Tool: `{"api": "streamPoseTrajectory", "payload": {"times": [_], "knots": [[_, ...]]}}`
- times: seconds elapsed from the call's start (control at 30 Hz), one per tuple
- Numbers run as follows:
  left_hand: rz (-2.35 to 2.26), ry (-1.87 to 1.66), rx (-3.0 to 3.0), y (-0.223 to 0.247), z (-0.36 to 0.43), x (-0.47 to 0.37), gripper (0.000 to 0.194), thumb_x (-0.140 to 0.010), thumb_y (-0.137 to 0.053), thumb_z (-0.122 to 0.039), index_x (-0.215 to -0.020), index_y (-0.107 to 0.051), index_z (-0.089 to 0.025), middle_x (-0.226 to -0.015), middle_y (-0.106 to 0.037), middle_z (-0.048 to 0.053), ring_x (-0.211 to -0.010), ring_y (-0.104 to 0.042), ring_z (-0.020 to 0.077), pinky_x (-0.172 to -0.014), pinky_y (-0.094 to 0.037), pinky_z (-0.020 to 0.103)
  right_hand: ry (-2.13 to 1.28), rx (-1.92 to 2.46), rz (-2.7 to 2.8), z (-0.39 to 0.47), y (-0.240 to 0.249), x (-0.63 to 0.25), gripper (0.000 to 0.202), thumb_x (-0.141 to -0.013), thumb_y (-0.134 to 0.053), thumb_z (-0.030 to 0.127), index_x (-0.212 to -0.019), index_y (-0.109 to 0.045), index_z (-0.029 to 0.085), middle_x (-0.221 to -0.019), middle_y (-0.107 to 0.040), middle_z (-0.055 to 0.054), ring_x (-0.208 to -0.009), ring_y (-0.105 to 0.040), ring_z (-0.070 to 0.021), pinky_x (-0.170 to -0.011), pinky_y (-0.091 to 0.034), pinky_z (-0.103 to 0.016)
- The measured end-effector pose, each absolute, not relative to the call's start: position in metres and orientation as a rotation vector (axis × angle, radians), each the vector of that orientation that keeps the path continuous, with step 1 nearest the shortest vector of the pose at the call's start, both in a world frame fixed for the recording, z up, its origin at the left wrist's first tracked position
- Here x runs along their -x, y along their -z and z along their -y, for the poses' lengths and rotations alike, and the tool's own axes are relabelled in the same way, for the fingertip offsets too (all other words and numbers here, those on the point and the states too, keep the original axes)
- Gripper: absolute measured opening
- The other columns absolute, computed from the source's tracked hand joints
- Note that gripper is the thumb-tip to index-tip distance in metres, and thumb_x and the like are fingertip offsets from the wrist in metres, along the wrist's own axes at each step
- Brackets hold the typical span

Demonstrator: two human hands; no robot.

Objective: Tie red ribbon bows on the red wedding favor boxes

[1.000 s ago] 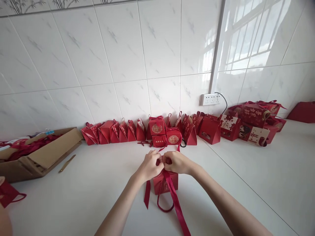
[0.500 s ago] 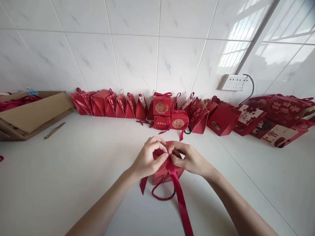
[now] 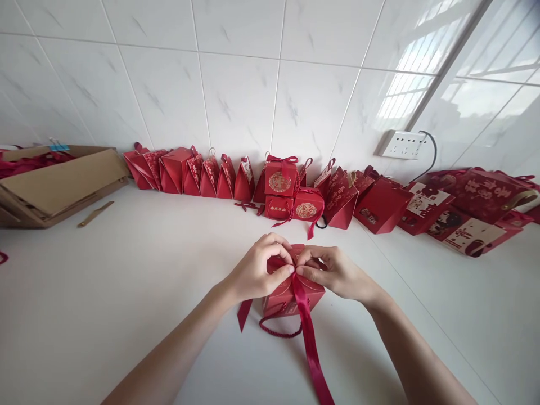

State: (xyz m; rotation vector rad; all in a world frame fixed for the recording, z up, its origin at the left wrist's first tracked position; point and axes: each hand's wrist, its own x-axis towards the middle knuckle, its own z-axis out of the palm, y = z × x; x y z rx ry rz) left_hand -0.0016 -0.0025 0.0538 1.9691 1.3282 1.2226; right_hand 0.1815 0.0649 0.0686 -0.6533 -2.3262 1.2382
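Observation:
A small red gift box (image 3: pixel 278 304) stands on the white table in front of me, with a twisted cord handle (image 3: pixel 280 333) drooping from its near side. Over its top runs a dark red satin ribbon (image 3: pixel 311 343), one long tail hanging toward me and a short tail showing at the left. My left hand (image 3: pixel 268 267) pinches the ribbon at the middle of the lid. From the other side my right hand (image 3: pixel 333 270) pinches it too, the fingertips almost meeting. The ribbon's knot or loop between them is mostly hidden.
Finished red boxes (image 3: pixel 280 180) stack against the tiled wall, with a row of red bags (image 3: pixel 211 175) to their left and larger bags (image 3: pixel 382 205) to the right. A cardboard box (image 3: pixel 54 183) of ribbons and a tan knife-shaped item (image 3: pixel 95 214) lie left. A socket strip (image 3: pixel 401 144) is on the wall.
Both hands keep their pinch on the ribbon, and my right hand has shifted slightly outward, with its thumb straighter. The whole view has tilted a little.

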Motion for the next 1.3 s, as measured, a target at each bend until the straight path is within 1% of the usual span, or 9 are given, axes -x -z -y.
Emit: {"api": "streamPoseTrajectory", "payload": {"times": [0.13, 0.3, 0.5, 0.7, 0.8, 0.97, 1.03, 1.17, 1.3], "knots": [[-1.332, -1.271, -1.949, -0.0534, 0.0032, 0.0010, 0.006, -0.076, -0.059, -0.022, -0.072, -0.062, -0.019, -0.103, -0.057, 0.006, -0.097, -0.058, 0.0193, -0.095, -0.044, 0.036, -1.232, 0.663, 2.338, -0.0679, -0.0669, -0.1829, 0.011, -0.080, -0.056, 0.022, -0.071, -0.059, 0.016, -0.057, -0.041, 0.005, -0.053, -0.032, -0.0074, -0.050, -0.029, -0.022], [-1.345, -1.310, -1.935, -0.0518, 0.0031, 0.0004, 0.005, -0.075, -0.060, -0.022, -0.072, -0.061, -0.019, -0.102, -0.056, 0.006, -0.098, -0.057, 0.0199, -0.094, -0.045, 0.036, -1.290, 0.686, 2.205, -0.0695, -0.0598, -0.1795, 0.016, -0.078, -0.059, 0.027, -0.067, -0.059, 0.015, -0.054, -0.038, 0.006, -0.050, -0.030, -0.0067, -0.047, -0.027, -0.022], [-1.334, -1.399, -1.937, -0.0489, 0.0026, -0.0021, 0.008, -0.077, -0.056, -0.021, -0.072, -0.061, -0.019, -0.099, -0.057, 0.006, -0.098, -0.057, 0.0195, -0.091, -0.047, 0.034, -1.159, 0.692, 2.247, -0.0649, -0.0620, -0.1755, 0.007, -0.073, -0.055, 0.018, -0.068, -0.060, 0.016, -0.061, -0.048, 0.003, -0.055, -0.037, -0.0084, -0.053, -0.034, -0.023], [-1.338, -1.342, -1.962, -0.0508, 0.0029, -0.0006, 0.003, -0.074, -0.058, -0.020, -0.072, -0.060, -0.020, -0.100, -0.058, 0.005, -0.094, -0.058, 0.0188, -0.089, -0.048, 0.034, -1.173, 0.693, 2.263, -0.0621, -0.0643, -0.1755, 0.008, -0.071, -0.053, 0.015, -0.063, -0.056, 0.017, -0.059, -0.044, 0.004, -0.055, -0.034, -0.0081, -0.052, -0.033, -0.022], [-1.329, -1.336, -1.975, -0.0518, 0.0029, 0.0005, 0.002, -0.073, -0.060, -0.022, -0.073, -0.060, -0.020, -0.099, -0.058, 0.005, -0.094, -0.059, 0.0190, -0.090, -0.047, 0.034, -1.192, 0.690, 2.211, -0.0626, -0.0634, -0.1741, 0.011, -0.075, -0.054, 0.021, -0.065, -0.057, 0.016, -0.059, -0.045, 0.004, -0.054, -0.034, -0.0081, -0.051, -0.032, -0.022], [-1.332, -1.378, -1.955, -0.0519, 0.0029, 0.0006, 0.008, -0.076, -0.060, -0.024, -0.069, -0.059, -0.019, -0.098, -0.059, 0.005, -0.093, -0.059, 0.0186, -0.090, -0.048, 0.034, -1.157, 0.687, 2.217, -0.0634, -0.0637, -0.1747, 0.021, -0.084, -0.053, 0.032, -0.075, -0.064, 0.015, -0.070, -0.058, -0.001, -0.060, -0.043, -0.0102, -0.056, -0.037, -0.024], [-1.356, -1.382, -1.942, -0.0516, 0.0030, 0.0003, 0.008, -0.076, -0.059, -0.023, -0.068, -0.059, -0.019, -0.098, -0.059, 0.006, -0.092, -0.059, 0.0185, -0.088, -0.049, 0.034, -1.142, 0.699, 2.253, -0.0639, -0.0645, -0.1761, 0.020, -0.083, -0.054, 0.032, -0.076, -0.064, 0.016, -0.068, -0.056, -0.001, -0.058, -0.041, -0.0097, -0.055, -0.036, -0.023], [-1.412, -1.384, -1.933, -0.0502, 0.0032, -0.0006, 0.007, -0.073, -0.060, -0.021, -0.067, -0.061, -0.019, -0.098, -0.058, 0.006, -0.093, -0.059, 0.0191, -0.086, -0.049, 0.033, -1.140, 0.759, 2.290, -0.0641, -0.0650, -0.1779, 0.010, -0.076, -0.057, 0.023, -0.070, -0.060, 0.017, -0.057, -0.043, 0.004, -0.053, -0.033, -0.0083, -0.051, -0.033, -0.022], [-1.444, -1.412, -1.932, -0.0488, 0.0034, -0.0008, 0.005, -0.072, -0.060, -0.020, -0.068, -0.063, -0.019, -0.100, -0.057, 0.006, -0.096, -0.059, 0.0199, -0.085, -0.050, 0.032, -1.124, 0.758, 2.276, -0.0626, -0.0635, -0.1772, 0.007, -0.073, -0.056, 0.019, -0.066, -0.057, 0.017, -0.057, -0.042, 0.004, -0.054, -0.033, -0.0083, -0.050, -0.032, -0.021]]}}
